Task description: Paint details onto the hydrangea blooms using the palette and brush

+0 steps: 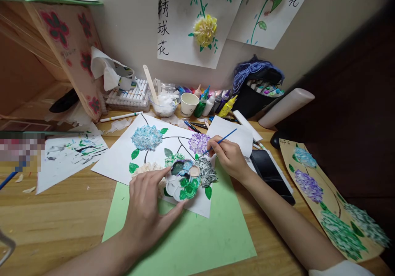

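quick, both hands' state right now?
Left hand: holding the paint palette between thumb and fingers.
Right hand: closed around the blue paintbrush.

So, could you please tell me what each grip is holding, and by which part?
The left grip holds the paint palette by its rim; the right grip holds the blue paintbrush by its handle, toward the lower end.

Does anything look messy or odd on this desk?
Yes: the left-hand paper is haphazardly streaked with dark and green marks, unlike the tidier flower picture nearby, and pale scraps lie loose on the wooden desk.
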`<state>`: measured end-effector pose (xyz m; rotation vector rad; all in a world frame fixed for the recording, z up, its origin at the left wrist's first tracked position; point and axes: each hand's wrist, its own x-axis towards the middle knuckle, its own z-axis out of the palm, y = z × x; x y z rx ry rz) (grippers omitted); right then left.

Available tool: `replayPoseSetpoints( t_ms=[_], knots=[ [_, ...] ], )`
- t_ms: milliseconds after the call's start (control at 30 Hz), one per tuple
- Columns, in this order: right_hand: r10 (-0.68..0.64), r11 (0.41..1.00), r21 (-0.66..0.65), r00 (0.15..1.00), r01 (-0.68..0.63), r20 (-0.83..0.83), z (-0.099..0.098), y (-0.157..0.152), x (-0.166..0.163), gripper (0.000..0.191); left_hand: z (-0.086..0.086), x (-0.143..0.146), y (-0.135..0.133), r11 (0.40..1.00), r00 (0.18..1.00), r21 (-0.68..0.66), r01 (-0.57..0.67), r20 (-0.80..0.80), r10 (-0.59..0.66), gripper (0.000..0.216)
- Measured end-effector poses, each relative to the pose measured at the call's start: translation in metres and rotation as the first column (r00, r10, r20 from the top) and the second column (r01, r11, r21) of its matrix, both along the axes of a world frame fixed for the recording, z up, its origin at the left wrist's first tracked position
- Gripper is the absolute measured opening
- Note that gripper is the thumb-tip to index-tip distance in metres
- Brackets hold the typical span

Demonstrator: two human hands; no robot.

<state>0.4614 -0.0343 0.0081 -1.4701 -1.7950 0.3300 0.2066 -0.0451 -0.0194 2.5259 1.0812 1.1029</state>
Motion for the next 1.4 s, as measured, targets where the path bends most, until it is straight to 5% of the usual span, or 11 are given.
replayPoseSetpoints(
  t_ms=[667, 1400],
  knots=[
    [0.018, 0.993, 0.115, 0.990, -0.034, 0.140, -0.0005, -0.0002, -0.0044, 0.032, 0.0011, -0.0003, -0.0002, 1.000, 1.000, 0.004, 0.004, 0.000, -0.004, 0.058],
    [0.030, 0.996, 0.076, 0.996, -0.036, 0.080, -0.0001, -0.0009, -0.0055, 0.036, 0.0002, -0.0005, 0.0003, 1.000, 1.000, 0.019, 0.005, 0.000, -0.005, 0.057]
  ],
)
